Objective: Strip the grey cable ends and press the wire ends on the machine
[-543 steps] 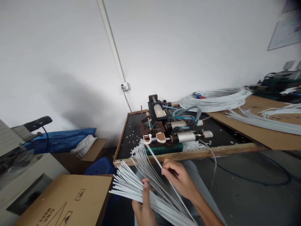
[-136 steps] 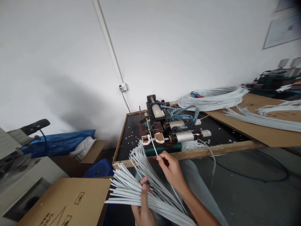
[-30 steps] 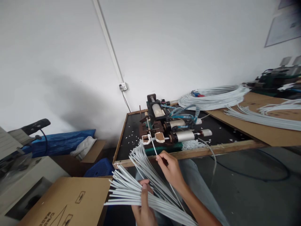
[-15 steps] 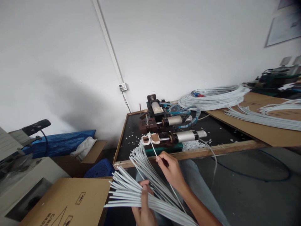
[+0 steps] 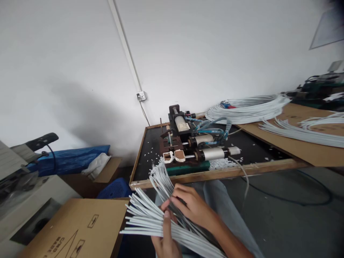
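While the fanned cable bundle is clasped by the left hand before the bench, its long axis slanted down rightward, the right hand's fingers are curled just beside it; whether anything is pinched cannot be told.

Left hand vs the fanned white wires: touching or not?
Touching. The head view shows the left hand wrapped around the fanned white wires, its thumb laid across them with no gap.

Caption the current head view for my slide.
The left hand grips a fanned bundle of white strands, the right hand close by, before a machine on a wood-edged table.
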{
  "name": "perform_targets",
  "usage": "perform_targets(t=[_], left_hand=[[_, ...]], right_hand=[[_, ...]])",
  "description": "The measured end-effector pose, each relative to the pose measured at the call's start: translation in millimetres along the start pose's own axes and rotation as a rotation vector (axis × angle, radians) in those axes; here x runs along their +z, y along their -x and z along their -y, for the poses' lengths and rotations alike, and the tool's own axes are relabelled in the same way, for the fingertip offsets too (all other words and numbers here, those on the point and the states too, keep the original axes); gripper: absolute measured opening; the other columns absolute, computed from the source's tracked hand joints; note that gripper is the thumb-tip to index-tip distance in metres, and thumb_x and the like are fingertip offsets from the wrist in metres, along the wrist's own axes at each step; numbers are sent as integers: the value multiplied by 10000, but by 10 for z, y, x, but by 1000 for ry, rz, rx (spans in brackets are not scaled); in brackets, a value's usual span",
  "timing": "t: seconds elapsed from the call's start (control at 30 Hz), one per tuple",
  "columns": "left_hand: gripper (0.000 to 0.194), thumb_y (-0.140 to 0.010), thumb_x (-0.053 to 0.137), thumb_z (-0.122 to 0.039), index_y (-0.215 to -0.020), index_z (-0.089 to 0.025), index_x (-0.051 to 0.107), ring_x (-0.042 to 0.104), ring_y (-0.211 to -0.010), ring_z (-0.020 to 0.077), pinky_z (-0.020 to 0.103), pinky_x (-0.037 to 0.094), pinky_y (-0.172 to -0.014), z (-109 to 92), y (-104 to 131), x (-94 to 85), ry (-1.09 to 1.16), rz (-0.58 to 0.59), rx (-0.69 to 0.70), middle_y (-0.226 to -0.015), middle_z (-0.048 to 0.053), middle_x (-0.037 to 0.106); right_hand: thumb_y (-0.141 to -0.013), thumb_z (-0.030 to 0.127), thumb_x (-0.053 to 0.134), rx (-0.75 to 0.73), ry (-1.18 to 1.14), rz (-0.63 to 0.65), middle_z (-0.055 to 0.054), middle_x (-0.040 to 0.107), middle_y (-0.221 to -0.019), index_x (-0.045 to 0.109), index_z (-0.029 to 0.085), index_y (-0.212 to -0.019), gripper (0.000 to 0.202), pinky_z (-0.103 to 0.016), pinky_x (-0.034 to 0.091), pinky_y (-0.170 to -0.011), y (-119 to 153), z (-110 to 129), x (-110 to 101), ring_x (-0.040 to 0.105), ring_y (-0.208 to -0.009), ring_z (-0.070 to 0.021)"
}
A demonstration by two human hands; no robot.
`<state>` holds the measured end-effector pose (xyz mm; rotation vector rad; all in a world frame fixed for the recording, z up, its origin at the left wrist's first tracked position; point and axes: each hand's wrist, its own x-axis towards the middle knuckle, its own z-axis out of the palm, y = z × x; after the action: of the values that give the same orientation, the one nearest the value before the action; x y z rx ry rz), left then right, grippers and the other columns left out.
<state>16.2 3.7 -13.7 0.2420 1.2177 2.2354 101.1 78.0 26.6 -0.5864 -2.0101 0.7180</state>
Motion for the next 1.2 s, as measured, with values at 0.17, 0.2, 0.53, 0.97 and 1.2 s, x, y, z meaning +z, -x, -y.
perform_targets(t=[0.17, 0.2, 0.53, 0.97, 1.2], left_hand=[[398, -658, 881, -369, -971, -146, 776, 685, -1038, 292, 339, 543, -893, -58, -8, 39, -77, 75, -24, -1056, 103, 765], [405, -649, 884, -371, -964, -140, 776, 688, -1037, 299, 351, 543, -901, -71, -13, 46, -80, 85, -31, -1053, 107, 766], [442, -701, 842, -530, -917, -150, 779, 568, -672, 166, 259, 458, -632, -64, -49, 32, -179, 98, 24, -698, 5, 632], [483, -646, 867, -574, -856, -153, 756, 529, -657, 149, 252, 437, -626, -18, -73, 21, -130, 80, -6, -742, 9, 610], [485, -614, 895, -554, -842, -147, 759, 567, -660, 148, 250, 465, -636, -32, -57, 35, -93, 66, -12, -733, 12, 631]], right_hand=[[-942, 288, 593, -2, -225, 287, 55, 444, -621, 455, 204, -593, 384, -242, 330, -552, -15, -53, -59, 451, -572, -118], [-931, 306, 606, -17, -261, 327, 59, 439, -611, 457, 203, -587, 389, -238, 328, -542, -14, -54, -74, 443, -562, -115], [-970, 247, 532, 23, -189, -27, 37, 476, -654, 499, 210, -660, 314, -249, 354, -553, 47, -75, -110, 465, -587, -128], [-1013, 248, 484, 97, 13, -394, -4, 578, -711, 529, 221, -732, 286, -272, 419, -643, -5, -245, 8, 576, -696, -176], [-1016, 242, 474, 81, 23, -369, -2, 580, -717, 528, 220, -741, 281, -271, 422, -647, -11, -249, 10, 583, -681, -169]])
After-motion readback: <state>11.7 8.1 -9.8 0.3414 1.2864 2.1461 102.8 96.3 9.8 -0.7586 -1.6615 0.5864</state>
